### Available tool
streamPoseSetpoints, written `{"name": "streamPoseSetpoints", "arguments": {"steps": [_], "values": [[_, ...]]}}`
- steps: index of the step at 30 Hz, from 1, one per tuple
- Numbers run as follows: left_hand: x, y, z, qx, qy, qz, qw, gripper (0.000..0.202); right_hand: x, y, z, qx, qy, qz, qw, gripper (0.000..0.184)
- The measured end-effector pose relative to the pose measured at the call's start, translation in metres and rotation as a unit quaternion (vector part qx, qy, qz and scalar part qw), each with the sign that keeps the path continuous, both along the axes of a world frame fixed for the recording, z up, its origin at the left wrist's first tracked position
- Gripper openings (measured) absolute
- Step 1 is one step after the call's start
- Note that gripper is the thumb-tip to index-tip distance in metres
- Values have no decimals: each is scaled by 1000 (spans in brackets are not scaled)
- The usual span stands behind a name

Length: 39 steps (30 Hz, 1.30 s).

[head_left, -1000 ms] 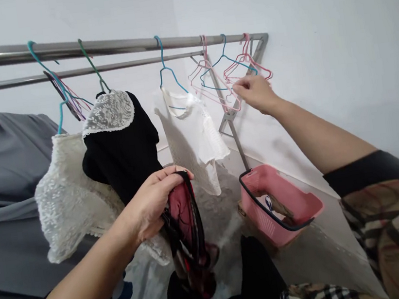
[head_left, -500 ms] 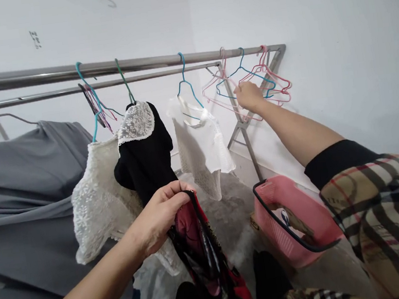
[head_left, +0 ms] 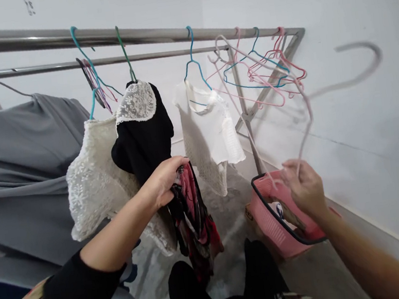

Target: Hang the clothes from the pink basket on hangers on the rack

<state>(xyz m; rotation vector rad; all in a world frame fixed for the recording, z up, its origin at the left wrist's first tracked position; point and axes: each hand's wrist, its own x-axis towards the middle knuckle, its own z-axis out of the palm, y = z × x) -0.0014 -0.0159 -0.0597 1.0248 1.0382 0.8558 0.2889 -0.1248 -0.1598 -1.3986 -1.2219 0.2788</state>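
Note:
My left hand [head_left: 165, 181] is closed on the top of a red and black patterned garment [head_left: 194, 209], which dangles above the floor in front of my legs. In my right hand [head_left: 305, 187] is a pale pink hanger [head_left: 306, 106], gripped at one end and tilted, with its hook free in the air and blurred. Left of the garment hang a black top with a white lace collar [head_left: 142, 137] and a cream lace top [head_left: 97, 182]. A white top [head_left: 205, 124] hangs on a blue hanger between my two hands.
A metal rail [head_left: 155, 33] crosses the view, with several pink and blue hangers [head_left: 257, 70] at its right end. Below my right hand stands a pink basket [head_left: 272, 226] with clothes inside. Grey fabric [head_left: 24, 158] drapes at the left; a white wall [head_left: 362, 98] borders the right.
My right hand has come away from the hangers on the rail, down and to the right, with a pink hanger now in it. The garment in my left hand moved slightly up.

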Motion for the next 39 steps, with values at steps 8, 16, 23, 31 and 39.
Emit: {"name": "streamPoseSetpoints", "arguments": {"steps": [8,16,23,31,39], "values": [[26,7,-14,41,-56,-30,997,14,-17,-59,-38,-87,135,213,964,31],[35,-10,-12,80,36,-123,988,10,-18,-59,-27,-139,3,165,976,40],[44,-32,-24,528,346,-185,753,21,-38,-31,4,-70,-74,121,987,28],[43,-41,-4,642,505,-162,553,29,-22,-12,11,40,-32,74,996,22],[35,-59,-5,629,566,-43,532,33,-30,-25,-71,248,-88,-281,923,18]]}}
